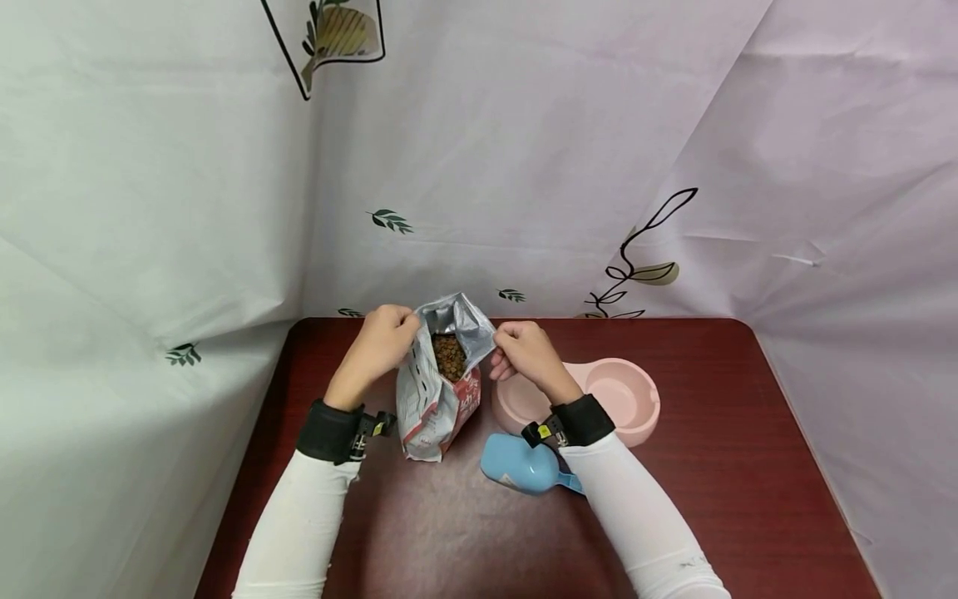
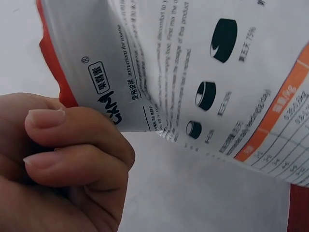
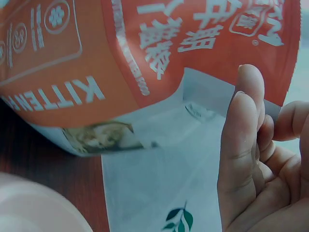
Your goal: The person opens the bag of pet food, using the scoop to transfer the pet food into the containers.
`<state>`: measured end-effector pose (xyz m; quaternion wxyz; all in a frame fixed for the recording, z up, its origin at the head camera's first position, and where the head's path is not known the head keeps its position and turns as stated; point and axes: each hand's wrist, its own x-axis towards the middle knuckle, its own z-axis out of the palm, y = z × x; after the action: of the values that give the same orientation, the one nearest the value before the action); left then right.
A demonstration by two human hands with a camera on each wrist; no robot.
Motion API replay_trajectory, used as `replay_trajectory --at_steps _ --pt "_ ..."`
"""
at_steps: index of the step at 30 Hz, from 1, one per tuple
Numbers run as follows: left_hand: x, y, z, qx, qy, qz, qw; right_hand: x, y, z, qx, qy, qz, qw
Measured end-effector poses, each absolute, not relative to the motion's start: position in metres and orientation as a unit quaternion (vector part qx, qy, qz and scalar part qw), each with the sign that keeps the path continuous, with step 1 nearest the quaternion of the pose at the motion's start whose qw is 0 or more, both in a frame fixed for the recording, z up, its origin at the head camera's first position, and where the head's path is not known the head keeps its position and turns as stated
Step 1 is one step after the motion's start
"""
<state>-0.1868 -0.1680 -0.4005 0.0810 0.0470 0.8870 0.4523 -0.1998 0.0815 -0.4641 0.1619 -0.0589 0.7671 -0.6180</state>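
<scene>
A kitten food bag (image 1: 427, 399), silver inside with red and white printing outside, stands upright on the table with its mouth wide apart. Brown kibble (image 1: 449, 358) shows inside it. My left hand (image 1: 385, 337) pinches the left edge of the mouth; in the left wrist view its fingers (image 2: 82, 164) curl at the bag's corner. The right edge is pinched by my right hand (image 1: 527, 353), and the right wrist view shows that thumb and fingers (image 3: 239, 145) at the red top corner.
A pink double bowl (image 1: 624, 399) sits behind my right forearm. In front of it lies a blue scoop (image 1: 524, 464), its handle partly under that forearm. The dark red table (image 1: 718, 499) meets a pale patterned cloth (image 1: 524, 166) at the back.
</scene>
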Motion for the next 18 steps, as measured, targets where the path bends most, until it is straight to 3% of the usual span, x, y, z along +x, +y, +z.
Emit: replay_trajectory --at_steps 18 --pt "-0.185 -0.156 -0.403 0.043 0.919 0.392 0.017 -0.191 0.083 -0.46 -0.071 0.813 -0.559 0.147"
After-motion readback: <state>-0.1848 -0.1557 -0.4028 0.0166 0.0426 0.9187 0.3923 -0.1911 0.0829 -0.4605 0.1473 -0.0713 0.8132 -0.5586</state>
